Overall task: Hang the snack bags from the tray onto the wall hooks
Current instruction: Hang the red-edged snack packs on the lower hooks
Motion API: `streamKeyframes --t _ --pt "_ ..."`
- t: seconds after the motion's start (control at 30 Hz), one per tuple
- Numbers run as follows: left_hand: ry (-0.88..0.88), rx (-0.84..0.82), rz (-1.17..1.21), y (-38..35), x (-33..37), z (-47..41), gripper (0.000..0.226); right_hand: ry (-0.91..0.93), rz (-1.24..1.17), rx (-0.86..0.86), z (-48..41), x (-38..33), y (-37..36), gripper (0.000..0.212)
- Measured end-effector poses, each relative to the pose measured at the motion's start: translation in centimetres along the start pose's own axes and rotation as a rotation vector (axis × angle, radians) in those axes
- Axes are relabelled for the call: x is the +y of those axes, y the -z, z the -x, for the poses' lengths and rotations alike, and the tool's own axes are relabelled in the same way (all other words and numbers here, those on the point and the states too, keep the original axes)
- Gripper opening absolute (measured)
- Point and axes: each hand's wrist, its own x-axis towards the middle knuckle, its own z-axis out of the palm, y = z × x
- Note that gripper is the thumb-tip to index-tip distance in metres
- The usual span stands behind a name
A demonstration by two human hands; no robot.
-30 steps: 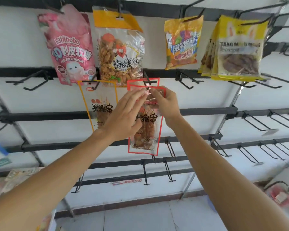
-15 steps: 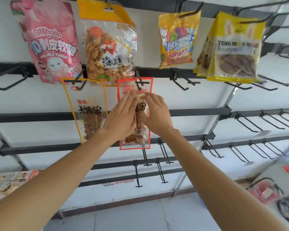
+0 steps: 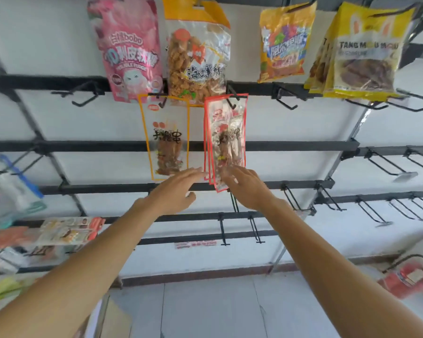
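On their wall hook (image 3: 233, 100) the red-edged snack packets (image 3: 226, 142) look light, floppy and slick, best pinched at the top seal; left hand (image 3: 178, 190) and right hand (image 3: 248, 190) are spread at their lower edge.

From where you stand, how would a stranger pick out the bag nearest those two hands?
On the black wall rack, look below the big top-row bags for two slim clear packs hanging side by side. Yours is the red-edged pack on the right; the orange-edged pack hangs left of it.
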Motion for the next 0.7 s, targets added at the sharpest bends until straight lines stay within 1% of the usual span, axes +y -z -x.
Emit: streamKeyframes --t 0.1,0.13,0.27,0.4,0.53,0.63,0.7 --pt "0.129 0.075 0.049 1.0 -0.1 4.9 0.063 0.067 0.008 -0.038 1.9 -2.8 -1.7 0.059" --pt "0.166 0.077 0.021 1.1 0.0 6.6 0.063 0.09 0.024 -0.071 2.8 -3.6 -2.5 0.063" --pt "0.332 0.009 -0.218 1.0 -0.6 12.5 0.066 0.152 0.088 -0.209 6.1 -6.9 -6.3 0.074" --pt "0.48 -0.033 -0.309 1.1 -1.8 18.9 0.069 0.227 0.091 -0.276 7.8 -10.9 -9.8 0.073" --pt "0.633 -0.098 -0.282 1.9 -3.6 24.8 0.068 0.289 0.117 -0.352 8.9 -15.4 -12.8 0.075" --pt "0.765 -0.188 -0.236 1.7 -5.3 28.1 0.066 0.338 0.161 -0.456 9.2 -18.4 -15.3 0.08" --pt "0.818 -0.211 -0.193 1.2 -6.9 30.4 0.066 0.354 0.181 -0.51 9.3 -20.5 -17.5 0.079"
